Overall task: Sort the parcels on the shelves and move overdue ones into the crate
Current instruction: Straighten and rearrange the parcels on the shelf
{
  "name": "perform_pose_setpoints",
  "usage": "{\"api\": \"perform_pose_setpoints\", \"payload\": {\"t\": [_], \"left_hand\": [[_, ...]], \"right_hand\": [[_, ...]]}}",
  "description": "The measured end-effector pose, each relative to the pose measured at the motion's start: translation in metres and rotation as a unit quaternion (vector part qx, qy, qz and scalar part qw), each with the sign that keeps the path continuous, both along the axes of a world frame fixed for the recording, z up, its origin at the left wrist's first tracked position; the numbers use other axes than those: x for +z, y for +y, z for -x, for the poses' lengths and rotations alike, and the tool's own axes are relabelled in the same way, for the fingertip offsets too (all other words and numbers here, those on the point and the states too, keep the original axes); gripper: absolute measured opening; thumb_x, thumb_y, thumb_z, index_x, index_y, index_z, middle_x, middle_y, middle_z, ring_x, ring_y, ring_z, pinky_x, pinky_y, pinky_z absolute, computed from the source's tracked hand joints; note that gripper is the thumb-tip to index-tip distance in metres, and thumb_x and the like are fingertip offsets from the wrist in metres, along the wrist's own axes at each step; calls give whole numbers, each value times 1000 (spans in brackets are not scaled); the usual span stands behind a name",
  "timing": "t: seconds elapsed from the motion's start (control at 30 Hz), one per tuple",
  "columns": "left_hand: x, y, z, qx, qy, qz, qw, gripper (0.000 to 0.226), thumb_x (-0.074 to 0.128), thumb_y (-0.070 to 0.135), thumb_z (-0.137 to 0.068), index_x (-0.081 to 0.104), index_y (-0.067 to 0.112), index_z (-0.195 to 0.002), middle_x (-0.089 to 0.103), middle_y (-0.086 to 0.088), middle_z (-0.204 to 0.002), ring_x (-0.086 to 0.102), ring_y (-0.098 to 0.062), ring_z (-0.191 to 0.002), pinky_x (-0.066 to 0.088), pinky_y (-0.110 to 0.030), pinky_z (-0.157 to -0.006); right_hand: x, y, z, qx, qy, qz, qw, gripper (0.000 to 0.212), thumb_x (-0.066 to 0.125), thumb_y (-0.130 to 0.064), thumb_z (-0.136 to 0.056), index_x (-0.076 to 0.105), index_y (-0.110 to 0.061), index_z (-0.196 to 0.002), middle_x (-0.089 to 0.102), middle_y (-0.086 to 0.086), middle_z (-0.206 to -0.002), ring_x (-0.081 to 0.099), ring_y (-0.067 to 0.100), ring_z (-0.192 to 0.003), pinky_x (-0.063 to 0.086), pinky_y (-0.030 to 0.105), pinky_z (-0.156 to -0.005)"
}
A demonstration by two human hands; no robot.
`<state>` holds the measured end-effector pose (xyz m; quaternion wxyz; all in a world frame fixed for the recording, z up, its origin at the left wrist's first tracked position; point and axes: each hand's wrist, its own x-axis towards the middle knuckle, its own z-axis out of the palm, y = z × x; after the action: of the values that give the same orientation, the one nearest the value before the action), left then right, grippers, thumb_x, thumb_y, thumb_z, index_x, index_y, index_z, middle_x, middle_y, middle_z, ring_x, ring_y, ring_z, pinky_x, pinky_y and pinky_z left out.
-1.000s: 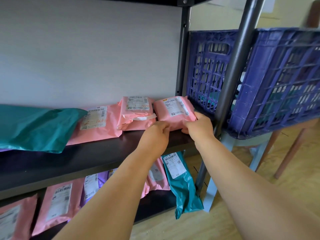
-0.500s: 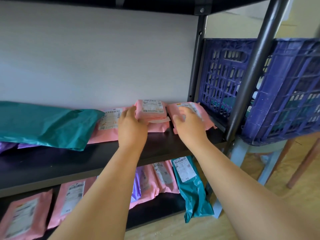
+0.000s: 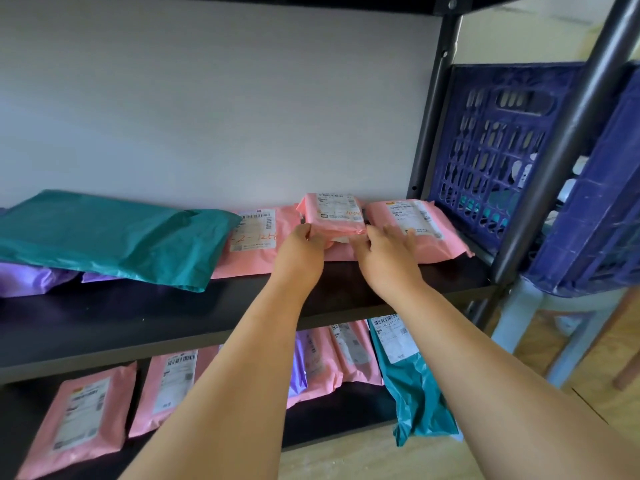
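Since the middle shelf [image 3: 173, 317] carries these parcels and the blue crate [image 3: 491, 143] stands just off its right end, any move across should be short. Largest is the teal parcel [image 3: 114, 237] at left, then the flat pink parcel [image 3: 256, 233] beside it. Against the wall [image 3: 207, 98] sits the folded pink parcel [image 3: 334, 225]: my left hand [image 3: 301, 252] pinches its left edge, my right hand [image 3: 388, 261] lies loose and straight-fingered, thumb at its right corner. I'd tilt its label [image 3: 337, 207] up and read the date before choosing crate or shelf
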<state>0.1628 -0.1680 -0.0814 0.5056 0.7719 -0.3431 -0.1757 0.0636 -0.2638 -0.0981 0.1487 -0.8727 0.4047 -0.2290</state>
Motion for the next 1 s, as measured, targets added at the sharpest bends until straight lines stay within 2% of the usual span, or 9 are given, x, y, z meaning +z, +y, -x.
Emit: {"api": "perform_pose_setpoints", "payload": {"t": [0.1, 0.17, 0.27, 0.4, 0.5, 0.67, 0.77, 0.87, 1.0], "left_hand": [[5, 3, 0, 5, 65, 37, 997, 23, 47, 29, -99, 62, 20, -115, 70, -1, -111, 66, -16, -97, 50, -27, -80], [10, 5, 2, 13, 110, 75, 991, 14, 46, 21, -100, 58, 17, -105, 68, 2, -98, 63, -11, -88, 45, -15, -68], [16, 11, 4, 31, 146, 107, 983, 18, 45, 21, -100, 56, 13, -111, 58, 3, -81, 57, -13, -75, 43, -22, -62], [25, 21, 8, 34, 212, 144, 966, 24, 52, 28, -98, 58, 14, -116, 64, -7, -107, 65, -21, -95, 57, -38, -73], [31, 29, 12, 16, 261, 193, 946, 21, 58, 29, -97, 59, 10, -108, 65, -5, -100, 70, -7, -64, 62, -30, -64], [37, 46, 13, 17, 319, 233, 918, 33, 71, 22, -89, 56, -1, -106, 71, -9, -89, 59, -9, -40, 39, -17, -36], [37, 56, 11, 5, 331, 251, 909, 19, 74, 11, -85, 57, 7, -92, 75, -12, -90, 71, -16, -62, 47, -18, -41], [41, 67, 13, -26, 348, 271, 897, 29, 73, 6, -84, 60, 3, -110, 73, -17, -105, 73, -23, -76, 57, -27, -56], [47, 80, 18, -70, 348, 279, 892, 53, 70, 6, -85, 48, -4, -133, 71, -16, -113, 73, -24, -86, 58, -31, -69]], "right_hand": [[4, 4, 2, 0, -14, -6, 1000, 42, 31, -40, -105, 59, -14, -121, 64, 7, -114, 44, 27, -128, 5, 44, -121], [7, 8, 5, 6, -49, -25, 998, 39, 34, -38, -105, 59, -12, -118, 63, 7, -108, 49, 27, -119, 18, 45, -119], [15, 13, 11, 17, -124, -77, 989, 31, 41, -34, -104, 57, -17, -124, 61, 0, -101, 57, 23, -100, 47, 37, -84], [20, 23, 22, 24, -162, -80, 983, 36, 43, -17, -102, 51, -22, -137, 64, 0, -119, 61, 22, -104, 44, 28, -78], [24, 31, 30, 32, -195, -84, 977, 42, 45, -12, -101, 47, -23, -141, 61, -2, -127, 57, 17, -111, 40, 21, -81], [35, 47, 39, 73, -273, -136, 950, 39, 50, -9, -97, 55, -26, -131, 60, -11, -125, 55, 5, -112, 42, 11, -78], [50, 62, 45, 58, -337, -227, 912, 39, 45, 1, -90, 63, -28, -109, 66, -11, -106, 62, 9, -102, 56, 29, -87], [69, 78, 50, 53, -400, -337, 851, 30, 46, -4, -93, 64, -28, -91, 70, -1, -94, 67, 16, -93, 58, 38, -88], [78, 93, 53, 55, -393, -378, 837, 18, 55, -40, -97, 60, -26, -109, 67, 2, -110, 67, 20, -101, 56, 41, -89]]}}
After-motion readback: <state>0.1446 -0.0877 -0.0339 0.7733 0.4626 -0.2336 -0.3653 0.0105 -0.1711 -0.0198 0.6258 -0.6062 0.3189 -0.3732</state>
